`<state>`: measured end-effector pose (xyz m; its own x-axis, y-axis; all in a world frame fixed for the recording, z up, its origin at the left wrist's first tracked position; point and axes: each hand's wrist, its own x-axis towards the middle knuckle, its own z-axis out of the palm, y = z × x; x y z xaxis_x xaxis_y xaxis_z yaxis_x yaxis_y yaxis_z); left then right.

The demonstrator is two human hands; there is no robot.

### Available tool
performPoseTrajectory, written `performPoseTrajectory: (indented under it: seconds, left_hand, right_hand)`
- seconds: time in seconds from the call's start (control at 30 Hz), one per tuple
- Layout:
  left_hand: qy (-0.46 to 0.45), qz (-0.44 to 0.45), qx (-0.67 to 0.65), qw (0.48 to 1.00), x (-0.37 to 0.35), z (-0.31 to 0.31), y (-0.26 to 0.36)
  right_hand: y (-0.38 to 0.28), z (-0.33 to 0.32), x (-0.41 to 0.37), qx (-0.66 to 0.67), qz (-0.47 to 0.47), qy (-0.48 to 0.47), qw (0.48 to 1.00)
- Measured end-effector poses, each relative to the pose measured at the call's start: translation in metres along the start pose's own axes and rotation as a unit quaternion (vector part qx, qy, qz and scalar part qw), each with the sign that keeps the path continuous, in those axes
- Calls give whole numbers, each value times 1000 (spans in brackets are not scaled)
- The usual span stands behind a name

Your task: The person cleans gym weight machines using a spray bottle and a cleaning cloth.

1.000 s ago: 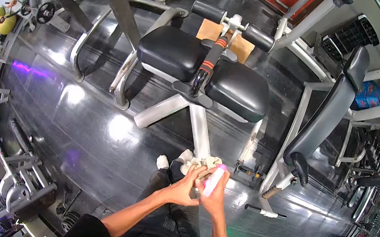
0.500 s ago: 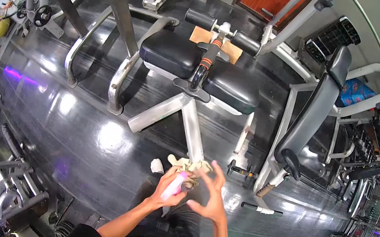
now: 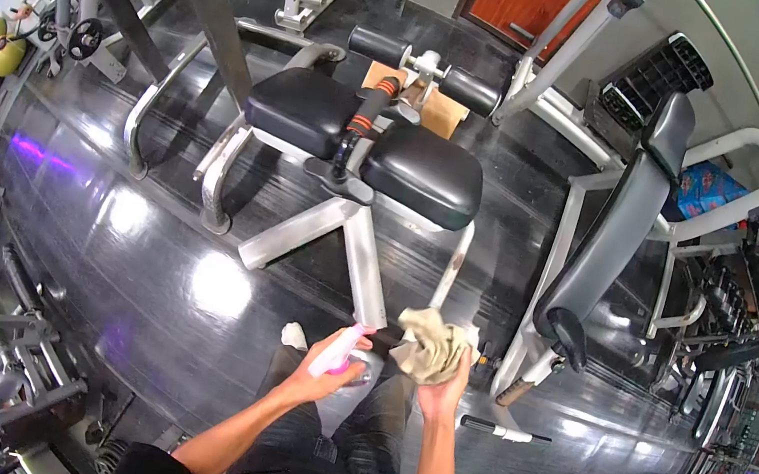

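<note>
A pink and white spray bottle (image 3: 339, 352) is gripped in my left hand (image 3: 306, 382), tilted up toward the right. My right hand (image 3: 445, 393) holds a crumpled beige cloth (image 3: 434, 348), bunched above the palm and fingers. The two hands are apart, both in front of my legs. Just beyond them stands the silver frame (image 3: 362, 265) of a gym machine. Its two black padded seats (image 3: 423, 174) lie farther out, with a black post banded in orange (image 3: 375, 106) between them.
On the right stands a tall black padded bench (image 3: 615, 228) on a white frame. Black foam rollers (image 3: 471, 91) sit behind the seats. Curved metal machine legs (image 3: 225, 179) rest on the dark shiny floor (image 3: 145, 297) at left. A dumbbell rack (image 3: 732, 284) is at far right.
The cloth has passed from near my left hand into my right hand, which has closed on it and moved right. My left hand still holds the spray bottle. The view has shifted slightly.
</note>
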<state>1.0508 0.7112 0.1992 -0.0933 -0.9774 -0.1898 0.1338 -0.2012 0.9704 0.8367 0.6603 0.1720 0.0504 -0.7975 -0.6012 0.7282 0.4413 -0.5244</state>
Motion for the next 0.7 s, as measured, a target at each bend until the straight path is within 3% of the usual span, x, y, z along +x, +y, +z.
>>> performPoseTrajectory:
  seconds: [0.1, 0.13, 0.33, 0.47, 0.57, 0.7]
  left_hand:
    - [20, -16, -30, 999, 39, 27, -28]
    - [30, 14, 65, 997, 58, 36, -24]
    - [103, -119, 103, 982, 158, 75, -47]
    - [117, -151, 204, 960, 209, 79, -57]
    - [104, -159, 245, 951, 235, 80, -57]
    - [118, -160, 311, 929, 244, 79, -56]
  right_hand:
    - [-35, -31, 33, 18, -16, 22, 999]
    - [-46, -39, 47, 12, -27, 24, 999]
    - [-95, -59, 158, -119, -84, -2, 989]
    - [-106, -36, 223, -348, -149, -27, 925]
    - [-99, -23, 261, -395, -166, -26, 903]
    - [-80, 1, 289, -465, -181, -100, 861]
